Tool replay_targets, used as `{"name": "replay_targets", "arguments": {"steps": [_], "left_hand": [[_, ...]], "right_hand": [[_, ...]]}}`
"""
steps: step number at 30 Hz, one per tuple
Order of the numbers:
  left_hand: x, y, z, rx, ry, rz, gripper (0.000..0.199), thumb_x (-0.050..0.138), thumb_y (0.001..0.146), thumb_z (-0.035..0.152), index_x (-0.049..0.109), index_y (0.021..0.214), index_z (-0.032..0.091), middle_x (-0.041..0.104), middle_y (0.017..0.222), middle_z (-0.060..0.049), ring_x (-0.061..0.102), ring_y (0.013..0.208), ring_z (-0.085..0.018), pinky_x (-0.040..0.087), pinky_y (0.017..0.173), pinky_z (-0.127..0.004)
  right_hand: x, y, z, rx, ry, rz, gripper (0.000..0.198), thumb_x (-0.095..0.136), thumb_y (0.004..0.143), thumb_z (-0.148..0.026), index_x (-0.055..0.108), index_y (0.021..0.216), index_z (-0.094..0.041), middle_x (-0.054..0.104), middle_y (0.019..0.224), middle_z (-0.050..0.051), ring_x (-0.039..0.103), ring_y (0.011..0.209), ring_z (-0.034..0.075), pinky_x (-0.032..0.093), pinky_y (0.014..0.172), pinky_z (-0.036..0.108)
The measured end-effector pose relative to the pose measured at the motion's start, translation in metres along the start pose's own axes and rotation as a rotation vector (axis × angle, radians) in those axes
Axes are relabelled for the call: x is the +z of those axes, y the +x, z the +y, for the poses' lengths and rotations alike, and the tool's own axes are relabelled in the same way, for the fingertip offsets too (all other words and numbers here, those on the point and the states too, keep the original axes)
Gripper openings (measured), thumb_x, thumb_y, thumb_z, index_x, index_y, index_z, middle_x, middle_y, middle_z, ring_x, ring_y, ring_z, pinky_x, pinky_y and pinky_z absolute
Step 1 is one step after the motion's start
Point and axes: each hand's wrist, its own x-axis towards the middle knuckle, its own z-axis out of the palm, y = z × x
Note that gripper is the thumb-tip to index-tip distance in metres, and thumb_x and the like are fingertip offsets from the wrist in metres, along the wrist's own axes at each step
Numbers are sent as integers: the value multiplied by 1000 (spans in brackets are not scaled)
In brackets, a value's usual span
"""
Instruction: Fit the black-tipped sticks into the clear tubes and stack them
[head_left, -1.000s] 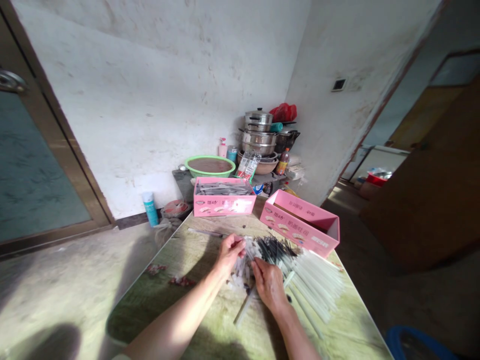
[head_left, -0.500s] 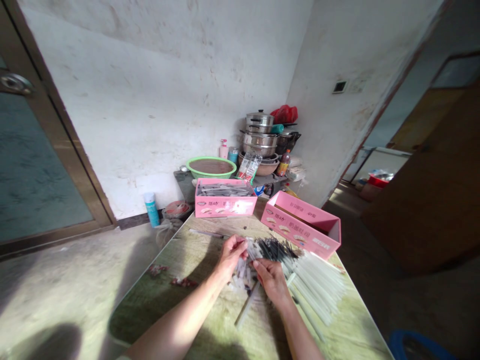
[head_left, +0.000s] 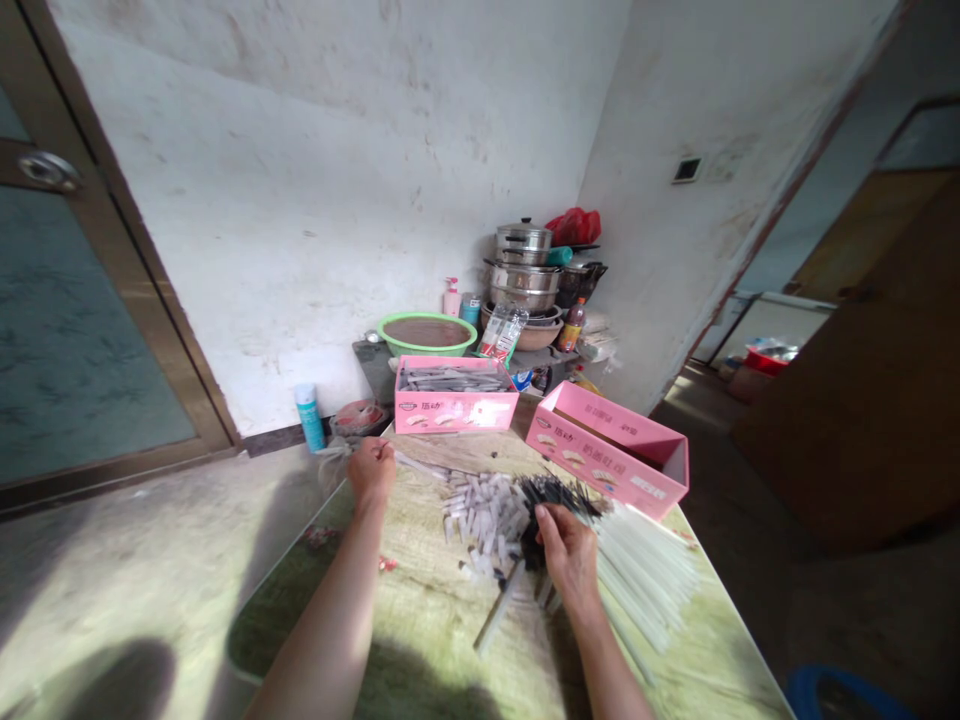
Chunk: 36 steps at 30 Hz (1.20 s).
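Head view: the person's two bare hands work over a table (head_left: 427,610), whose near edge is cut off by the frame.

The left hand (head_left: 373,468) is positioned at the table's left edge, fingers curled inward. Its fingertips are blurred (whether they grip anything cannot be told). A thin pale stick (head_left: 421,464) lies just beside it; the stick's left end is hard to trace near the hand.

The right hand (head_left: 568,560) is positioned over the middle of the work, thumb and forefinger brought close together at the dark thin pieces (head_left: 559,490). The remaining fingers are hidden behind the hand, and a grip cannot be confirmed.

A heap of short pale tubes (head_left: 486,512) lies between the hands, its right side meeting the dark pieces. One longer tube (head_left: 499,608) lies at an angle below the heap. Long pale tubes (head_left: 649,575) fan out right of the right hand, which covers part of them.

Behind these stand a left pink box (head_left: 456,414), filled with greyish strips (head_left: 454,380) (its print is partly lost in glare), and a right pink box (head_left: 607,460), whose floor is hidden by its front wall.
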Motion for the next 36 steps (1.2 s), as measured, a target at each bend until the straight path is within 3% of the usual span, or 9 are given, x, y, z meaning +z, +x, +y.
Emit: {"name": "replay_targets", "arguments": {"steps": [3, 7, 12, 17, 20, 24, 27, 30, 36], "left_hand": [[-9, 2, -4, -88, 28, 43, 18, 55, 89, 21, 69, 94, 10, 71, 79, -10, 70, 87, -33, 49, 79, -38], [-13, 1, -6, -95, 111, 15, 14, 60, 87, 21, 70, 86, 11, 69, 74, -9, 67, 87, -33, 46, 79, -37], [-8, -3, -1, 6, 178, 2, 15, 62, 86, 20, 70, 96, 12, 72, 90, -11, 66, 95, -32, 45, 80, -35], [9, -14, 11, 130, 140, -235, 13, 63, 91, 29, 71, 90, 19, 76, 88, -8, 71, 90, -27, 46, 75, -30], [16, -19, 15, 188, 150, -319, 11, 62, 91, 24, 72, 92, 20, 79, 94, -8, 73, 95, -26, 48, 79, -30], [19, -23, 19, 229, 95, -299, 12, 61, 91, 21, 72, 96, 21, 79, 101, -7, 73, 98, -25, 50, 83, -29], [22, -28, 22, 245, 24, -263, 16, 60, 90, 19, 71, 102, 20, 79, 102, -8, 73, 98, -24, 51, 85, -29], [25, -31, 24, 261, -14, -248, 18, 59, 91, 17, 70, 105, 20, 78, 101, -8, 73, 98, -24, 51, 86, -30], [26, -32, 23, 295, -98, -203, 17, 57, 89, 12, 70, 100, 16, 76, 101, -12, 71, 96, -27, 49, 89, -34]], "right_hand": [[1, 0, 1, -3, -4, -2, 52, 55, 93, -65, 74, 85, -18, 62, 58, 3, 59, 54, 22, 44, 53, 32], [0, 0, 1, 4, 27, 5, 50, 56, 92, -65, 74, 88, -18, 62, 58, 3, 59, 53, 23, 45, 52, 32], [-1, 1, -1, 2, 20, 18, 49, 55, 93, -64, 73, 86, -18, 63, 57, 3, 60, 53, 23, 45, 52, 32], [0, 1, 1, 1, 14, 20, 47, 55, 93, -61, 73, 88, -18, 64, 57, 4, 60, 53, 23, 45, 52, 32], [0, 1, 1, 2, 12, 16, 47, 55, 93, -60, 73, 88, -17, 64, 57, 4, 61, 52, 23, 45, 51, 32], [1, 2, 4, -24, -48, 19, 48, 53, 94, -58, 75, 93, -16, 67, 59, 6, 64, 54, 24, 48, 53, 33], [1, 2, -4, -118, -165, 5, 47, 50, 96, -53, 76, 97, -14, 75, 71, 12, 68, 58, 26, 51, 57, 35], [-8, -5, -45, -276, -278, 1, 41, 49, 99, -44, 76, 104, -14, 79, 86, 16, 72, 67, 28, 55, 63, 36], [-57, -45, -206, -700, -306, 10, 31, 59, 98, -26, 71, 126, -24, 78, 99, 12, 76, 83, 28, 62, 71, 35]]}}
